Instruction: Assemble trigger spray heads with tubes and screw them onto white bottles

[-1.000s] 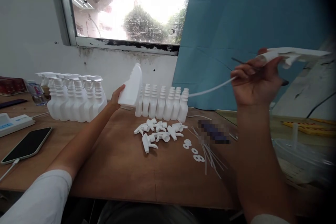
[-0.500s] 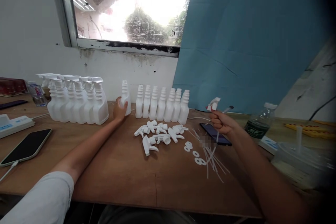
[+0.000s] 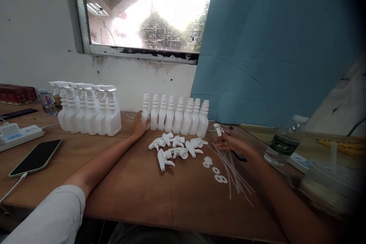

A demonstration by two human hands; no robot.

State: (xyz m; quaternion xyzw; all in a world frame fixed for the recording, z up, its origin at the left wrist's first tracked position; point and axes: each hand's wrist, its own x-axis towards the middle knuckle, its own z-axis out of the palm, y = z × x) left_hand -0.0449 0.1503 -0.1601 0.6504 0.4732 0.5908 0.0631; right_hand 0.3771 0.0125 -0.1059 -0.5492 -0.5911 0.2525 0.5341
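Note:
My left hand point(image 3: 139, 126) is curled around the lower part of a white spray bottle point(image 3: 146, 109) without a head, upright at the left end of a row of similar bottles point(image 3: 180, 114). Held at the fingertips of my right hand point(image 3: 230, 143) is a white trigger sprayer head point(image 3: 219, 129), low over the table's right side. Several loose trigger sprayer heads point(image 3: 180, 153) lie in a pile before the row. White washers point(image 3: 220, 178) and thin clear dip tubes point(image 3: 236, 175) are spread below my right hand.
Bottles fitted with sprayer heads point(image 3: 91, 112) stand together at the left. Farther left are a phone point(image 3: 37, 157) on a cable and a power strip point(image 3: 21, 137). To the right are a water bottle point(image 3: 283, 143) and a plastic cup point(image 3: 328, 183). Another phone point(image 3: 239, 156) is mostly hidden under my right hand.
My left hand has brought the bottle rightward against the row's left end. My right hand has lowered and moved left with the sprayer head. The view has shifted slightly.

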